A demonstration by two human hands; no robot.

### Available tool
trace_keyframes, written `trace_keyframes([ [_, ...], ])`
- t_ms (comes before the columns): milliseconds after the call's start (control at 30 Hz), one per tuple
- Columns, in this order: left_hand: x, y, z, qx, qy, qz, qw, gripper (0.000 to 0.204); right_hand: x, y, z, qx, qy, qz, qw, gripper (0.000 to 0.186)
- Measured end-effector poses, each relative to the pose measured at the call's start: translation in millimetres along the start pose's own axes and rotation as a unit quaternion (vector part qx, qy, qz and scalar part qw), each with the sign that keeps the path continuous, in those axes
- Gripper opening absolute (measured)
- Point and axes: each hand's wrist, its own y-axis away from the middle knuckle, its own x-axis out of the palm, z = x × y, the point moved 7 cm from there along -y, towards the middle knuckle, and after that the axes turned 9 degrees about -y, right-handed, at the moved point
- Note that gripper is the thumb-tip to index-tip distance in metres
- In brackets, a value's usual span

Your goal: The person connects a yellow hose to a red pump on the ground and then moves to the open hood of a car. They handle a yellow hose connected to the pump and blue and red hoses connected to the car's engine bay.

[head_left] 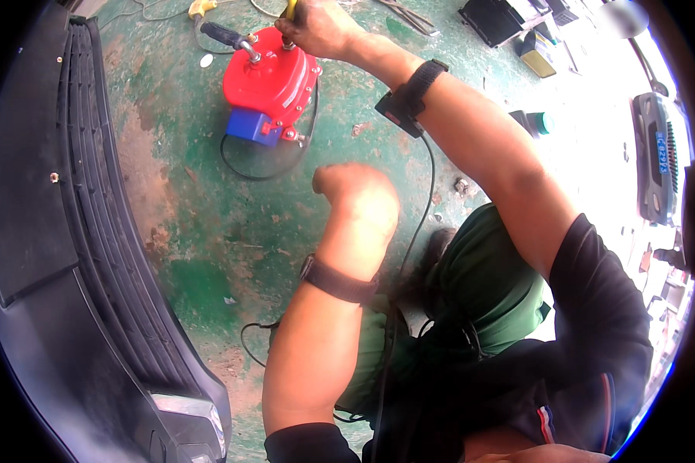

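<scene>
A red machine with a bolted, rounded casing and a blue box on its near side stands on the floor ahead of me. A bent metal handle with a black grip rises from its top. My right hand is at the machine's far right top, fingers curled around a slim yellow thing that shows only in part. A metal fitting sits just below that hand. Nearer to me, my left hand hangs bent at the wrist, apart from the machine; its fingers are mostly hidden behind the back of the hand.
A black car bumper runs along the left. A thin black cable loops around the machine. Long metal tools, a yellow container and a teal-capped bottle lie toward the upper right. Another bumper stands far right.
</scene>
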Motion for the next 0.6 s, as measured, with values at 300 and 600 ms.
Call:
trace_keyframes([
  [300,7.3,11.0,2.9,0.03,0.003,-0.292,0.956,0.007,-2.6,3.5,1.5,-0.02,-0.03,0.005,0.999,0.032],
  [600,23.2,22.4,8.7,0.078,0.021,-0.433,0.898,0.017,-3.4,4.1,-3.1,-0.016,-0.024,0.004,1.0,0.036],
])
